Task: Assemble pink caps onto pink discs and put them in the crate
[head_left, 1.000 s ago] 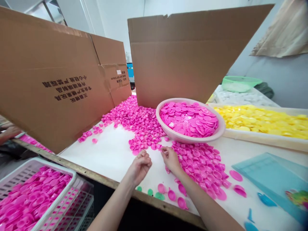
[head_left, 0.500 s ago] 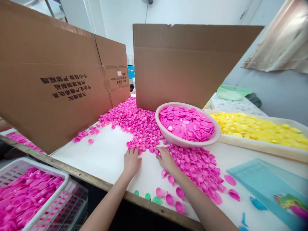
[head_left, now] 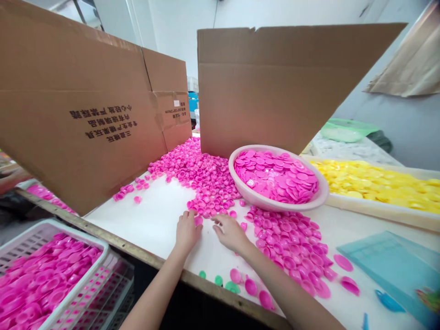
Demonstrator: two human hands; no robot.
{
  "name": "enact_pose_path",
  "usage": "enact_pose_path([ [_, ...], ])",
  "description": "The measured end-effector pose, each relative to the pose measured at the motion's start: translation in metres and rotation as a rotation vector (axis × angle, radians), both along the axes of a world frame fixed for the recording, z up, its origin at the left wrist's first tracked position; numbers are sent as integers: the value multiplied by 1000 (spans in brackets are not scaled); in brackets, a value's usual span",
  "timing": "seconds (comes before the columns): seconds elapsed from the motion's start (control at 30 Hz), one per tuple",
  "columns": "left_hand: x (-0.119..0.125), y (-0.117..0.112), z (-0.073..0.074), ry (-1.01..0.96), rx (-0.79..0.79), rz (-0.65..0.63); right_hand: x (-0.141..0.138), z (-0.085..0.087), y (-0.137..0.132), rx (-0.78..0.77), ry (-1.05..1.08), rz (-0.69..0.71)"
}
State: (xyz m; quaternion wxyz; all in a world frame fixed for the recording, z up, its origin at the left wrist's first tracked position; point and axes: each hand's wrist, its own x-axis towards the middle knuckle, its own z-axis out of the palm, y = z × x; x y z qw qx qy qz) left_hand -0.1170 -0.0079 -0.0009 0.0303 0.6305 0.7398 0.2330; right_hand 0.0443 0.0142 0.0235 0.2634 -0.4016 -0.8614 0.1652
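The person's left hand (head_left: 187,233) and right hand (head_left: 229,233) lie palm down on a white table top (head_left: 144,229), side by side, at the lower edge of a mound of pink plastic bottle caps (head_left: 206,178). The left fingers (head_left: 190,216) stand open and slightly curved, their tips on or just beside a single cap (head_left: 198,221). The right fingers (head_left: 220,224) spread flat and open on the bare table, and neither hand appears to grip anything. The hands sit in a gap between the mound and a looser spread of pink caps (head_left: 288,243) to the right, which suggests that the caps are being parted by hand. Two tall cardboard sheets (head_left: 79,114) and (head_left: 271,91) stand on edge behind the mound, probably as a wall to keep caps from sliding off the far side. A pale pink plastic basin (head_left: 239,188) beside the mound is heaped with pink caps, and a white plastic crate (head_left: 68,229) at the table's near edge holds more, perhaps to keep them within reach. Yellow caps (head_left: 378,183) fill a shallow tray (head_left: 378,211) farther right. A few green caps (head_left: 218,280) lie near the table's wooden edge strip (head_left: 151,259), just beyond a translucent blue plastic sheet (head_left: 388,270) and a blue scoop-shaped piece (head_left: 388,301).
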Motion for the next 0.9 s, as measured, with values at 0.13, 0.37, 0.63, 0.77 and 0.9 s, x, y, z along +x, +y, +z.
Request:
enact_pose_path([
  [0.13,-3,3,-6,-15,-48,-22,-42,-16,6,-46,77,49],
  [0.37,10,0,-7,51,-39,-49,-37,-32,33,-147,245,-180],
  [0.63,9,-13,-6,-43,-41,-73,-53,-25,38,-86,61,-192],
  [0.77,3,-19,-14,-270,29,-148,-31,-19,36,-139,196,-128],
  [0.9,7,-15,-19,-419,81,-203,6,-16,22,-452,148,-43],
])
